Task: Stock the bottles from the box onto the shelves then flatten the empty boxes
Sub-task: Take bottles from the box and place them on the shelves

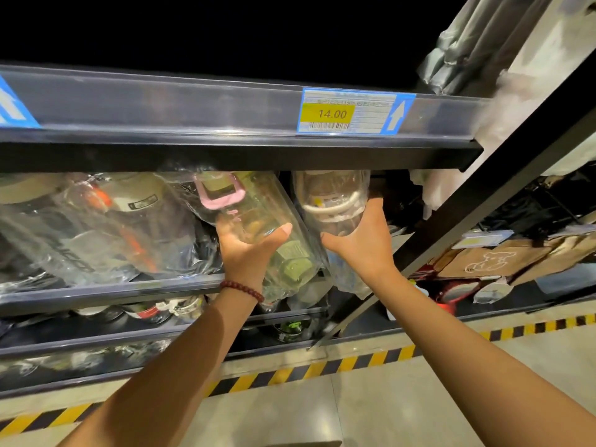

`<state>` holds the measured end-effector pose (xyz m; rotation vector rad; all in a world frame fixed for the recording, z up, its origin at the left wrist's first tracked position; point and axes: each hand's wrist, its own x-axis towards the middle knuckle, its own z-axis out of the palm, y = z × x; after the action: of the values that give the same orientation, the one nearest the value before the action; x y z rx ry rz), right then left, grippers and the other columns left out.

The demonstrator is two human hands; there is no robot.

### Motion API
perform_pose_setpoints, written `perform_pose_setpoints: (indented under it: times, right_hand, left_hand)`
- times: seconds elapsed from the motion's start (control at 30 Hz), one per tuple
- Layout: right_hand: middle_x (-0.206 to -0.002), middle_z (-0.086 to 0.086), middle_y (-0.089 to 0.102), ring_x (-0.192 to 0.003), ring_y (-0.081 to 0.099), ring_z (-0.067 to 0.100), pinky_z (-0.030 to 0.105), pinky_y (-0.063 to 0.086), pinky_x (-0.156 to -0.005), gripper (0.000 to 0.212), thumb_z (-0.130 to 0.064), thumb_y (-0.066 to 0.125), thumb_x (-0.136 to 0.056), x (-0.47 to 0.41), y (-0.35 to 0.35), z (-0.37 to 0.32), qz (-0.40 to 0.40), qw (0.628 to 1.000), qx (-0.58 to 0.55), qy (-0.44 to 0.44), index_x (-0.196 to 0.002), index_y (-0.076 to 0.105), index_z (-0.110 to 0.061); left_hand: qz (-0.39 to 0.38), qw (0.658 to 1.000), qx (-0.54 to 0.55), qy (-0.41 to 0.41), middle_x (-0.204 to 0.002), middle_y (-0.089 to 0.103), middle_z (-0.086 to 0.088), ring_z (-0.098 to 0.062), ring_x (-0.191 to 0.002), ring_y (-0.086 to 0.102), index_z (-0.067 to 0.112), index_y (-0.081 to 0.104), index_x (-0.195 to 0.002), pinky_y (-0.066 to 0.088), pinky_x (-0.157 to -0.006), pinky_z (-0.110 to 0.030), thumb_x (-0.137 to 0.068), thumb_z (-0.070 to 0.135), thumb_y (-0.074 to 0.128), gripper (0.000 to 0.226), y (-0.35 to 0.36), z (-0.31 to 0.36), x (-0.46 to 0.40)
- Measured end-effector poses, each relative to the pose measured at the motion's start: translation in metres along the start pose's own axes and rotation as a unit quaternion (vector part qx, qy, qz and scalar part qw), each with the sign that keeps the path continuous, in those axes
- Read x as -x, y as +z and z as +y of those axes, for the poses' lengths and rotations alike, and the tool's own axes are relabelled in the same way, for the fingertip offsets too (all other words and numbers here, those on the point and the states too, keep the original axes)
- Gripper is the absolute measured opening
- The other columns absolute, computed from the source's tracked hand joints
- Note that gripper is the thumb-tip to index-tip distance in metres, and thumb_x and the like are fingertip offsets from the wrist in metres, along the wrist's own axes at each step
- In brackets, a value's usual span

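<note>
- Your left hand [248, 250] cups the base of a clear bottle with a pink lid [245, 208], thumb curled over its right side and fingers wrapped round behind it; the bottle is in a plastic wrapper and leans back into the shelf bay.
- Your right hand [361, 240] grasps a second clear bottle with a white handle [332, 198], thumb on its left side, fingers round the right; it stands just beside the pink-lidded one, at the right end of the same bay.
- Both bottles sit under the upper shelf rail [193, 108], which carries a price tag [348, 111] reading 14.00 (yellow patch, blue arrow beside it).
- Below your left hand, a bottle with a green lid [295, 266] lies tilted in its wrapper, touching the front rail of the lower shelf [113, 293].
- To the left in the same bay stand more wrapped bottles [106, 227], some with orange parts.
- A red bead bracelet [242, 290] circles your left wrist.
- The floor [290, 411] shows a yellow-and-black hazard stripe [354, 361] along the shelving base.
</note>
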<state>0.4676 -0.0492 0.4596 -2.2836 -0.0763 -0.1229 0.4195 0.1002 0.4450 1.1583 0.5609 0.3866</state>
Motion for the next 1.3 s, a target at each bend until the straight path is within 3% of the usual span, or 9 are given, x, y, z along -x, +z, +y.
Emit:
perform_pose_setpoints:
  times: [0.2, 0.4, 0.5, 0.6, 0.8, 0.93, 1.03, 1.17, 1.3]
  right_hand:
    - [-0.078, 0.007, 0.047, -0.078, 0.048, 0.024, 0.029, 0.037, -0.056, 0.044, -0.034, 0.078, -0.061, -0.018, 0.002, 0.001, -0.026, 0.996, 0.077, -0.032, -0.071, 0.042, -0.009]
    - [-0.047, -0.001, 0.027, -0.044, 0.023, 0.011, 0.023, 0.02, -0.04, 0.054, -0.025, 0.077, -0.07, -0.03, -0.002, 0.002, -0.043, 0.995, 0.062, -0.067, -0.049, 0.028, -0.015]
    - [-0.048, -0.002, 0.022, -0.044, 0.019, 0.011, 0.023, 0.018, -0.04, 0.06, -0.028, 0.077, -0.072, -0.033, 0.003, 0.008, -0.036, 0.997, 0.055, -0.032, -0.048, 0.023, -0.016]
    - [-0.056, 0.005, 0.04, -0.053, 0.04, 0.016, 0.039, 0.036, -0.048, 0.058, -0.041, 0.076, -0.066, -0.043, 0.011, 0.019, -0.053, 0.998, 0.034, 0.004, -0.055, 0.05, 0.009]
    - [-0.076, 0.009, 0.065, -0.071, 0.061, 0.017, 0.03, 0.049, -0.068, 0.032, -0.016, 0.08, -0.068, -0.04, 0.03, 0.03, -0.007, 0.988, -0.146, 0.04, -0.081, 0.065, 0.01]
    - [-0.109, 0.009, 0.063, -0.099, 0.064, 0.018, 0.031, 0.051, -0.09, 0.078, -0.029, 0.081, -0.057, -0.038, 0.044, 0.039, 0.038, 0.98, -0.189, 0.056, -0.122, 0.046, -0.004]
    - [-0.107, 0.01, 0.065, -0.099, 0.065, 0.02, 0.029, 0.052, -0.088, 0.083, -0.039, 0.078, -0.05, -0.039, 0.048, 0.04, 0.038, 0.98, -0.189, 0.046, -0.119, 0.047, -0.004]
    - [-0.095, 0.011, 0.069, -0.089, 0.068, 0.017, 0.014, 0.05, -0.074, 0.056, -0.026, 0.083, -0.061, -0.038, 0.052, 0.039, 0.012, 0.988, -0.155, 0.007, -0.103, 0.059, 0.003]
    - [-0.097, 0.0, 0.06, -0.09, 0.061, 0.005, 0.006, 0.047, -0.073, 0.049, -0.016, 0.084, -0.066, -0.03, 0.053, 0.033, 0.019, 0.987, -0.158, -0.017, -0.101, 0.05, -0.015]
  left_hand:
    - [0.023, 0.999, -0.015, 0.018, -0.098, 0.047, 0.019, 0.01, -0.083, 0.051, 0.018, 0.033, -0.132, 0.046, -0.06, -0.001, -0.068, 0.002, 0.079, 0.08, 0.009, 0.0, -0.006]
    - [0.019, 0.998, -0.049, 0.031, -0.096, 0.035, 0.023, 0.003, -0.095, 0.046, 0.018, 0.029, -0.136, 0.036, -0.091, -0.017, -0.069, 0.009, 0.08, 0.085, 0.006, -0.002, -0.012]
    - [-0.004, 0.997, -0.061, 0.038, -0.096, 0.037, 0.023, -0.002, -0.099, 0.046, 0.031, 0.039, -0.11, 0.035, -0.094, -0.02, -0.069, 0.009, 0.081, 0.063, 0.003, -0.003, -0.019]
    - [-0.018, 0.994, -0.092, 0.055, -0.101, 0.044, 0.02, 0.005, -0.096, 0.048, 0.042, 0.036, -0.092, 0.038, -0.095, -0.021, -0.063, 0.015, 0.085, 0.063, -0.001, -0.005, -0.027]
    - [-0.015, 0.981, -0.182, 0.067, -0.107, 0.059, 0.0, -0.009, -0.097, 0.059, 0.029, 0.053, -0.091, 0.044, -0.079, -0.013, -0.051, 0.035, 0.087, 0.053, -0.009, -0.007, -0.043]
    - [-0.048, 0.969, -0.229, 0.076, -0.081, 0.063, -0.002, -0.011, -0.074, 0.061, 0.008, 0.063, -0.083, 0.049, -0.061, -0.013, -0.061, 0.022, 0.086, 0.035, -0.018, -0.004, -0.05]
    - [-0.054, 0.961, -0.264, 0.059, -0.063, 0.047, -0.001, -0.012, -0.058, 0.046, 0.011, 0.052, -0.071, 0.04, -0.045, -0.014, -0.063, 0.026, 0.085, 0.036, -0.02, -0.004, -0.052]
    - [-0.063, 0.947, -0.31, 0.056, -0.055, 0.043, 0.003, -0.005, -0.046, 0.04, 0.014, 0.047, -0.061, 0.035, -0.045, -0.015, -0.059, 0.037, 0.086, 0.045, -0.019, -0.002, -0.051]
    - [-0.063, 0.929, -0.357, 0.073, -0.047, 0.036, 0.015, 0.0, -0.044, 0.039, 0.021, 0.043, -0.056, 0.029, -0.034, -0.016, -0.063, 0.034, 0.084, 0.044, -0.018, 0.0, -0.052]
